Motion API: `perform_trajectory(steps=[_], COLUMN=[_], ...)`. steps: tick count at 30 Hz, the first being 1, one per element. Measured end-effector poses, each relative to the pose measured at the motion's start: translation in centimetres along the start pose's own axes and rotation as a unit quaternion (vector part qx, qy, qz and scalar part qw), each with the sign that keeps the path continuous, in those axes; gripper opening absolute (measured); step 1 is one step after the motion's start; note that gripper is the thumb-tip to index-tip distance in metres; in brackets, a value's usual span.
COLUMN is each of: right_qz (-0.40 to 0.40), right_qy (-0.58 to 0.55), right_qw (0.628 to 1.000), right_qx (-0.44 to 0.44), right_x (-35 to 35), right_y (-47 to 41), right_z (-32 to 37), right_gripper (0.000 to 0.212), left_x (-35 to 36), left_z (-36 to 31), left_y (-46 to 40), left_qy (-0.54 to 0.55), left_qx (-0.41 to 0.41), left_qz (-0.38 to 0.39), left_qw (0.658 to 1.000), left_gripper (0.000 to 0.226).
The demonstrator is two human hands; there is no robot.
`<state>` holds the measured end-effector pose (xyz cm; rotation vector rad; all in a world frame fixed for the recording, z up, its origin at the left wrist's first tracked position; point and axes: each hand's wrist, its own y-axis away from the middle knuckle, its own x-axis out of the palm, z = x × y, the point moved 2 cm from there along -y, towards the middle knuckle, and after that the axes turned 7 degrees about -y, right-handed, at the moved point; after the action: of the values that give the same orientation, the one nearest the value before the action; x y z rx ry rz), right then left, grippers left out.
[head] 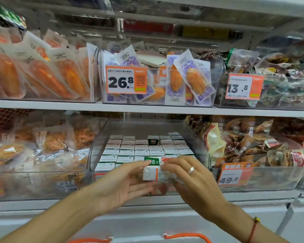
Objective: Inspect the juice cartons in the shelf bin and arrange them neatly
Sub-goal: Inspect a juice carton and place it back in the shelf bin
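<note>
Both hands lifted in front of clear plastic shelf bin (203, 148) on lower shelf. Left hand (123, 183) flat-fingered, supporting small white-and-green juice carton (152, 170) from side and beneath. Right hand (189, 174), silver ring on one finger, fingertips curled over carton's far end, pinching it. Carton held sideways just above bin's front edge. Rows of white-topped cartons (140, 149) packed upright inside; one dark green carton (153, 139) stands proud near back. Judgement: turn carton slowly, check seams and corners, then seat upright, label forward, flush with front row.
</note>
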<state>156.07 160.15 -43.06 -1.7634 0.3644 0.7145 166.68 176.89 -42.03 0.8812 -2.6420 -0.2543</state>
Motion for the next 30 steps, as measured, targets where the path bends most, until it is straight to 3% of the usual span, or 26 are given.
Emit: perform_trajectory(steps=[4,7,9,11,16,18,26,30], right_qz=[0.040,0.071,0.083,0.086,0.079,0.089,0.111,0.125], right_qy=[0.018,0.022,-0.006,-0.029,-0.036,-0.038,-0.024,-0.028], right_qw=[0.996,0.984,0.978,0.973,0.969,0.968,0.963,0.962], right_qx=[0.080,0.159,0.190,0.212,0.230,0.231,0.245,0.239], right_x=[0.9,2.0,2.9,3.7,3.8,3.8,3.9,3.8], right_y=[-0.5,1.1,2.3,3.0,2.9,3.0,3.1,2.9], right_z=[-4.3,-6.3,-6.8,-7.0,-7.1,-7.1,-6.9,-7.0], right_gripper=[0.070,0.050,0.024,0.027,0.040,0.042,0.043,0.046], left_x=[-0.3,-1.7,-2.6,-3.4,-3.6,-3.5,-2.3,-3.0], left_z=[-4.2,-6.4,-7.2,-8.0,-8.7,-9.2,-9.7,-7.5], left_y=[-4.1,-8.2,-11.0,-13.2,-16.0,-16.5,-18.6,-19.8], left_qy=[-0.022,-0.177,-0.297,-0.427,-0.682,-0.723,-0.739,-0.694], left_qx=[0.063,0.119,0.157,0.189,0.201,0.190,0.151,0.138], left_qz=[-0.059,-0.161,-0.214,-0.245,-0.157,-0.140,-0.074,-0.076], left_qw=[0.996,0.964,0.917,0.850,0.685,0.649,0.652,0.702], left_gripper=[0.036,0.035,0.036,0.037,0.053,0.056,0.055,0.058])
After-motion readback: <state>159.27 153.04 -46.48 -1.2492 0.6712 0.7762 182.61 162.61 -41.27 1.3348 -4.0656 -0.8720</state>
